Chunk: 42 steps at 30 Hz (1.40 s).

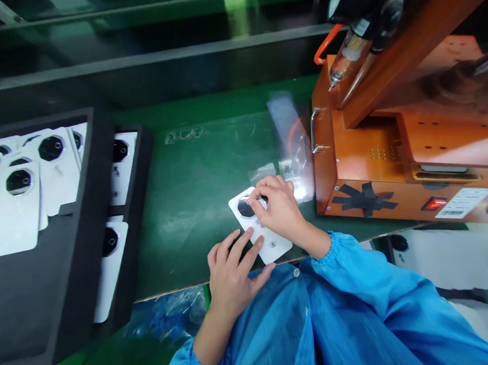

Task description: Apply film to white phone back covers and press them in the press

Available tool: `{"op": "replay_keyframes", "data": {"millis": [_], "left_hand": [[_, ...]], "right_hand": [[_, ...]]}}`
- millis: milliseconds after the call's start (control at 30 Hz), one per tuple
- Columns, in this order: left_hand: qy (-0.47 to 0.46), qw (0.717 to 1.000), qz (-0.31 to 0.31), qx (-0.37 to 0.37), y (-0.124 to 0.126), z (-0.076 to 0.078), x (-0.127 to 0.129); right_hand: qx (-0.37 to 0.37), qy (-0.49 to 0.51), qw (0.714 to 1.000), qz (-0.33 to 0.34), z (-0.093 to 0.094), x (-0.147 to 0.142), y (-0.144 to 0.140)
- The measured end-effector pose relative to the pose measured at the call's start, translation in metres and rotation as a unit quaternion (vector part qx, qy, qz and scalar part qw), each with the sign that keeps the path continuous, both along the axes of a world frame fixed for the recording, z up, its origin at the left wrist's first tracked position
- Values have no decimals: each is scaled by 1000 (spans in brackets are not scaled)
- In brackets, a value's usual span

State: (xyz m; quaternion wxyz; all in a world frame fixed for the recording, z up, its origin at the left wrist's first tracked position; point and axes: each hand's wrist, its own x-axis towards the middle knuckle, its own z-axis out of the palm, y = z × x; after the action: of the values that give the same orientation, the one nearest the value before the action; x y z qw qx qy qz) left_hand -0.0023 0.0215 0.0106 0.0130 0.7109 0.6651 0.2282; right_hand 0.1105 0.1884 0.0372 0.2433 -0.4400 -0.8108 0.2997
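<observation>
Resting fingertips (259, 242) on a white panel (280, 248), the left hand (232, 275) is splayed and grips nothing, right in front of the blue smock (277, 322)! That panel lies flat on the green work surface (193, 201), close to its near edge; over it, the right hand (281, 207), thumb and forefinger nearly together at the black octagonal inset (246, 208), and whether they pinch anything, I cannot tell! Out left, similar panels (19, 207) crowd a black tray (22, 295), a second tray (122, 274) beside it. Over right, an orange machine (323, 165), red switch (435, 204) glowing, clear plastic film (288, 130) just beside it, and beyond them a long metal rail (152, 58)
</observation>
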Motion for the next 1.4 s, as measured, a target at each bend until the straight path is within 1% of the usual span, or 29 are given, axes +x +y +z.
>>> {"op": "replay_keyframes", "data": {"millis": [233,500,733,1067,1133,1200,1233,1267,1300,1367,1400], "left_hand": [[3,1000,-4,2,0,0,0],[7,1000,-5,9,0,0,-1],[10,1000,-9,11,1,2,0],[10,1000,-10,16,1,1,0],[9,1000,-10,14,1,1,1],[9,1000,-12,13,1,2,0],[9,1000,-14,11,1,2,-1],[7,1000,-20,10,0,3,-2],[2,1000,-26,11,-1,4,-4],[-12,999,-47,13,-4,6,-8],[-21,998,-59,22,-5,8,-9]], "right_hand": [[18,-15,1000,-5,-2,1,4],[16,-38,999,6,-4,1,4],[60,-21,998,-10,-8,2,3],[119,-59,991,-13,-4,12,-1],[128,-53,990,-21,1,17,-4],[136,-38,990,-20,11,26,-11],[136,-32,990,2,19,33,-16],[133,-30,990,45,28,41,-21],[128,-36,986,103,38,49,-27],[115,-69,965,225,56,67,-41],[118,-87,953,265,63,74,-48]]}}
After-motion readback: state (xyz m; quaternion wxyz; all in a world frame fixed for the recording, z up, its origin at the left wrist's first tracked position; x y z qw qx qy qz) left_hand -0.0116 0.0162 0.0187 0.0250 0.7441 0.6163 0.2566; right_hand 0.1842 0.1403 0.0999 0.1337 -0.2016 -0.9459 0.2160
